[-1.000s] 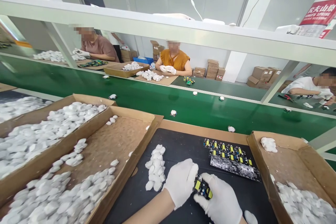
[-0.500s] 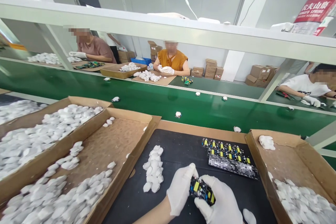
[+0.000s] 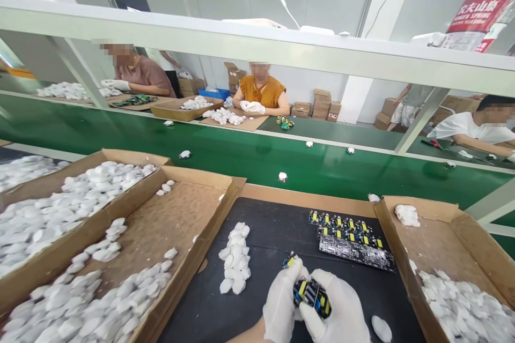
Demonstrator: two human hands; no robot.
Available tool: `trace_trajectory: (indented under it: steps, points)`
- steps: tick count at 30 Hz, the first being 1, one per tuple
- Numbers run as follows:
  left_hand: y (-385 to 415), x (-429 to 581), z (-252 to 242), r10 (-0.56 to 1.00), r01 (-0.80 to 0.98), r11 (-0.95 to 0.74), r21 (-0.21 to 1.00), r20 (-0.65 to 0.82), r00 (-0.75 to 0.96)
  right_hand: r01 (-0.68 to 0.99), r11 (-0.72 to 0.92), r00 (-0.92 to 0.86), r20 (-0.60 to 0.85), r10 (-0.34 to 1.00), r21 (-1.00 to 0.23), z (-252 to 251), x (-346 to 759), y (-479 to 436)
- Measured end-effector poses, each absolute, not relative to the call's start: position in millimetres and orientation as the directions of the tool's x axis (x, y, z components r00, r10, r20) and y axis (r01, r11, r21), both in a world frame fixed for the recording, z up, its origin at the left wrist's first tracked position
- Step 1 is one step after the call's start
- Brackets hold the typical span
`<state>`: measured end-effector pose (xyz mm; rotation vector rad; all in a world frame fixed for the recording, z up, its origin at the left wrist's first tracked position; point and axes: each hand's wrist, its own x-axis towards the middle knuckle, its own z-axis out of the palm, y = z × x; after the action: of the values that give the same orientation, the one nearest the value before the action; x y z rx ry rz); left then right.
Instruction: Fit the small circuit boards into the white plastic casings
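Both hands wear white gloves and are close together over a black mat (image 3: 197,284). My right hand (image 3: 341,311) is closed round printed circuit boards (image 3: 311,297) with yellow and dark components. My left hand (image 3: 281,297) is closed, its fingers against the left end of those boards. At its fingertips shows a separate small circuit board (image 3: 288,260); whether it touches the mat I cannot tell. Rows of circuit boards (image 3: 350,238) lie beyond my hands. A cluster of white padded pieces (image 3: 235,260) lies to the left, and a single white piece (image 3: 381,328) beside my right hand.
Cardboard trays (image 3: 205,225) with many white pieces stand at the left, and another tray (image 3: 438,220) at the right. Behind runs a green conveyor belt (image 3: 233,158) carrying small white-topped boards. A white shelf beam (image 3: 241,43) crosses above. Several co-workers sit opposite.
A small circuit board has come apart from the held boards and shows at my left fingertips. My left hand has shifted slightly right and down. Items on the belt have moved right.
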<state>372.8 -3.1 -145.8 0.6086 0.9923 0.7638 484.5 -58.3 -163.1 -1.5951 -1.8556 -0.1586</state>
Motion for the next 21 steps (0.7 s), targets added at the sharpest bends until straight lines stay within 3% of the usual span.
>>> trace_trajectory:
  steps: [5, 9, 11, 13, 16, 21]
  points:
    - [-4, 374, -136, 0.862, -0.005, 0.453, 0.891, -0.437, 0.259, 0.848, 0.054, 0.197, 0.408, 0.891, -0.528, -155, 475, -62]
    - [8, 357, -126, 0.927, 0.248, 0.154, 0.956, -0.227, 0.298, 0.853, 0.065, 0.137, 0.343, 0.929, -0.518, -133, 486, -50]
    - [18, 347, -122, 0.931, 0.444, -0.083, 0.892, -0.09, 0.355, 0.893, 0.042, 0.093, 0.275, 0.957, -0.449, -123, 494, -43]
    - [27, 341, -119, 0.924, 0.629, -0.257, 0.733, -0.004, 0.382, 0.937, 0.014, 0.036, 0.138, 0.99, -0.349, -117, 499, -36]
    - [37, 340, -118, 0.931, 0.777, -0.316, 0.545, 0.02, 0.365, 0.974, -0.009, -0.017, -0.111, 0.994, -0.225, -115, 500, -29]
    - [47, 341, -124, 0.926, 0.843, -0.369, 0.392, 0.081, 0.368, 0.977, -0.045, 0.002, -0.2, 0.98, -0.209, -109, 501, -28]
